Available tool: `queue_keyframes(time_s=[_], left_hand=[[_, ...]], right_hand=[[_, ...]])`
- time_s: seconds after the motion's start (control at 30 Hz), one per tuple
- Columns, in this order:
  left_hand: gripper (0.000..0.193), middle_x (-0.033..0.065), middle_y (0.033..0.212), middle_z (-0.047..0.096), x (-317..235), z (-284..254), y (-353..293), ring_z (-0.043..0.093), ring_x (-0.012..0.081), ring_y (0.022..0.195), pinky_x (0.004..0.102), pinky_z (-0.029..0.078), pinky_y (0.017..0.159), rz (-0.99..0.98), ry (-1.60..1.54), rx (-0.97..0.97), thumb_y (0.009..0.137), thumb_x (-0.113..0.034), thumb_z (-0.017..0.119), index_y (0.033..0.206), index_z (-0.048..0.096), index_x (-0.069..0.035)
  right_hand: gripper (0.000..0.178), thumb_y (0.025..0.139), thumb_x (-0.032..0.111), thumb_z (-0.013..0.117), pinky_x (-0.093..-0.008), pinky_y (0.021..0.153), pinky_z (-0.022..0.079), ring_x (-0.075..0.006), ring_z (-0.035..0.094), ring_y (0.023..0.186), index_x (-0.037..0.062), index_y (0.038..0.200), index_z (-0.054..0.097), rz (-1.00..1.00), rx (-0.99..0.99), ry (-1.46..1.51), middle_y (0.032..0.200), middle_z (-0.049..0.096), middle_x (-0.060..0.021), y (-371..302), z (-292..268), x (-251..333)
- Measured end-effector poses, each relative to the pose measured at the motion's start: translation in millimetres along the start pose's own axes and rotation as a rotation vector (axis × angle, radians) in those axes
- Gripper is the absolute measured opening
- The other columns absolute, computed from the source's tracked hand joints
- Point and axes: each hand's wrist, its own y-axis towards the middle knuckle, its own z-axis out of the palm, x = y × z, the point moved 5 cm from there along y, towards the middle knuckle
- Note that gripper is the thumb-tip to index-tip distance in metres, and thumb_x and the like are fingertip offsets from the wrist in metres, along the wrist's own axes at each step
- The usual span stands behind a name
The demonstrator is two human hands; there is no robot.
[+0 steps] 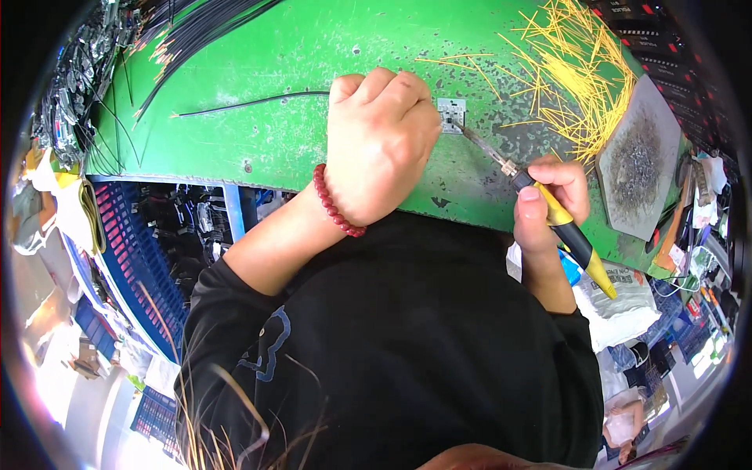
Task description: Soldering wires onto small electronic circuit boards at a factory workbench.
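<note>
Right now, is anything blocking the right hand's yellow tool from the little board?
Nothing visible. The right hand holds the tool with its tip at the board; the left hand sits left of that path.

Green-painted counter (258, 149), far left: loose black wires with bare copper ends (204, 39)
Counter, left of middle: single straight black wire (251, 103)
Counter middle: small flat pale circuit board (452, 104); yellow-and-black pen-shaped soldering iron (583, 251) to its right, tip over it
Counter, far right: thin yellow wires (583, 86); before them, grey hexagonal slab (615, 184)
</note>
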Motion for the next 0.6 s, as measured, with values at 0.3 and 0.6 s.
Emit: queue_keyframes(time_s=[0.3, 0.6], left_hand=[[0.016, -0.0006, 0.082, 0.058, -1.2, 0.6, 2.8, 0.056, 0.0197, 0.077, 0.0348, 0.038, 0.073, 0.008, -0.019, 0.039, 0.062, -0.006, 0.075, 0.074, 0.065, -0.01], [0.016, -0.0006, 0.08, 0.059, 0.6, 1.1, 1.0, 0.056, 0.0189, 0.074, 0.0336, 0.039, 0.072, 0.008, -0.034, -0.007, 0.061, -0.006, 0.076, 0.072, 0.065, -0.01]], right_hand=[[0.025, 0.081, 0.015, 0.071, -0.0237, 0.049, 0.035, -0.0098, 0.046, 0.057, -0.0001, 0.092, 0.054, -0.114, 0.03, -0.119, 0.072, 0.056, -0.0092, 1.1, 1.7, 1.0], [0.027, 0.081, 0.016, 0.071, -0.024, 0.049, 0.036, -0.0104, 0.045, 0.055, -0.0014, 0.092, 0.054, -0.175, 0.012, -0.121, 0.069, 0.055, -0.0087, 0.9, 2.9, 2.4]])
